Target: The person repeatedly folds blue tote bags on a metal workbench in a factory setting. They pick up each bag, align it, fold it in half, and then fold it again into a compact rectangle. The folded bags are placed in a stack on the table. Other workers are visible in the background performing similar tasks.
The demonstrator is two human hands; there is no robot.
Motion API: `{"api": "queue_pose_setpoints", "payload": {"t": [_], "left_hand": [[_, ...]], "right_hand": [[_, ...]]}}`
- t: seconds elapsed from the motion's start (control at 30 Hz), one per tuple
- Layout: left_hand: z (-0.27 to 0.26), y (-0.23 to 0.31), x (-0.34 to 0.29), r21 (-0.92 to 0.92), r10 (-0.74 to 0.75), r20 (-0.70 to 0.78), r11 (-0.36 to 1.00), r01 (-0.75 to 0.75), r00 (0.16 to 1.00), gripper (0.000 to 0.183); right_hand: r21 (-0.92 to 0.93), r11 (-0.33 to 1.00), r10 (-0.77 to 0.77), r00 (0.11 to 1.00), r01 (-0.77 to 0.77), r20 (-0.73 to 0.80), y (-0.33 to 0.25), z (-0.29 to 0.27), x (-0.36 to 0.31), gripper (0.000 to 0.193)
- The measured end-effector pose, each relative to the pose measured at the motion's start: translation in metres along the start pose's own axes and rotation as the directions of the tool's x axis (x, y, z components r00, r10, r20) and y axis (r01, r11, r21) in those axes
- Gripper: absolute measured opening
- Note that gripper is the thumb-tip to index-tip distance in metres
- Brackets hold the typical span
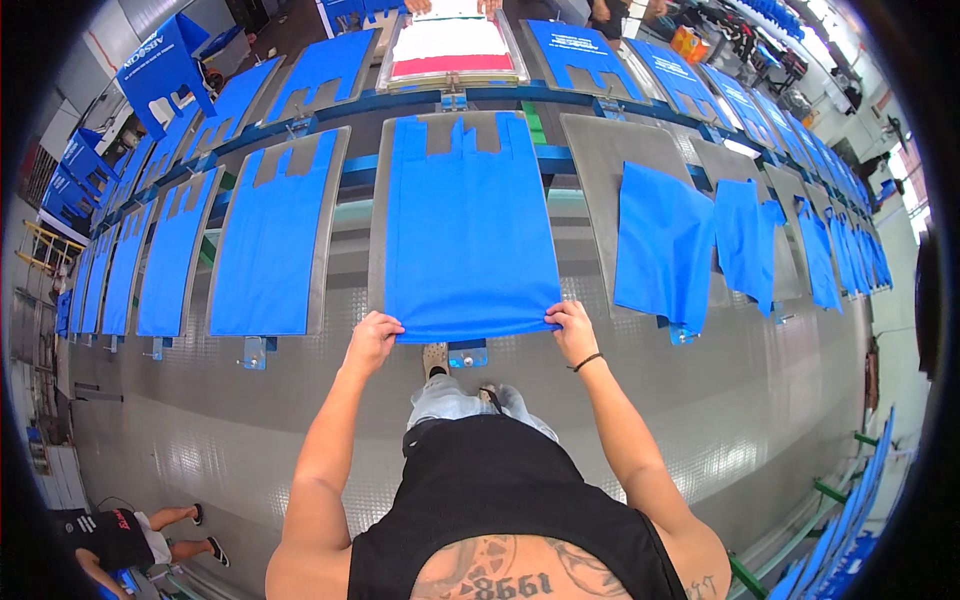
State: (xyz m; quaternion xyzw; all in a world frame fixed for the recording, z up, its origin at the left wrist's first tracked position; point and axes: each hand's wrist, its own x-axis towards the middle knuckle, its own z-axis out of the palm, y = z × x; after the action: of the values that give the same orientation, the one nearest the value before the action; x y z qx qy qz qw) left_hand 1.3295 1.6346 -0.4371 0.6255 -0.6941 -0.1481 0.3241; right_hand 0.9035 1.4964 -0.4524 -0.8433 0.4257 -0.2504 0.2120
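A blue fabric bag [470,220] lies spread over a grey board [378,260] straight ahead of me, its cut-out handle end pointing away. Its near left corner is pinched in my left hand [372,340]. At the near right corner, my right hand [573,332] grips the same hem between thumb and fingers. Between the two hands the near edge is stretched and slightly rumpled. To the left another blue bag [270,240] lies flat on its board. On the right a creased blue bag [660,245] lies askew, hanging past its board's near end.
Boards with blue bags run along both sides on a blue metal frame [358,172]. Across it, a person's hands touch a framed screen [452,45] with white and red on it. Another person [125,540] is at lower left. Blue sheets on a rack [845,510] stand lower right.
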Motion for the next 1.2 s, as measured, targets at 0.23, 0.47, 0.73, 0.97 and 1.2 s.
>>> {"api": "queue_pose_setpoints", "payload": {"t": [0.23, 0.47, 0.73, 0.97, 1.2], "left_hand": [[-0.069, 0.025, 0.158, -0.038, -0.023, -0.15, 0.999, 0.018, 0.988, 0.011], [-0.114, 0.207, 0.232, -0.492, 0.27, -0.333, 0.767, -0.411, 0.903, 0.018], [-0.023, 0.05, 0.074, 0.211, 0.052, 0.107, 0.975, -0.074, 0.993, 0.047], [0.0, 0.002, 0.014, 0.18, 0.039, 0.079, 0.982, -0.053, 0.996, 0.026], [0.002, 0.007, 0.003, 0.177, 0.048, -0.008, 0.983, -0.046, 0.999, 0.02]], "right_hand": [[0.136, 0.987, -0.051, 0.975, 0.081, -0.215, 0.013, -0.078, 0.109, 0.019], [0.366, 0.862, 0.111, 0.574, 0.351, -0.812, -0.029, -0.243, 0.115, 0.028], [-0.464, 0.873, -0.475, 0.468, 0.147, -0.746, -0.1, -0.337, -0.124, 0.049], [0.229, 0.97, 0.017, 0.964, -0.08, 0.264, -0.191, -0.314, -0.026, 0.026], [-0.042, 0.996, 0.086, 0.991, -0.082, 0.107, -0.061, -0.066, 0.012, 0.02]]}}
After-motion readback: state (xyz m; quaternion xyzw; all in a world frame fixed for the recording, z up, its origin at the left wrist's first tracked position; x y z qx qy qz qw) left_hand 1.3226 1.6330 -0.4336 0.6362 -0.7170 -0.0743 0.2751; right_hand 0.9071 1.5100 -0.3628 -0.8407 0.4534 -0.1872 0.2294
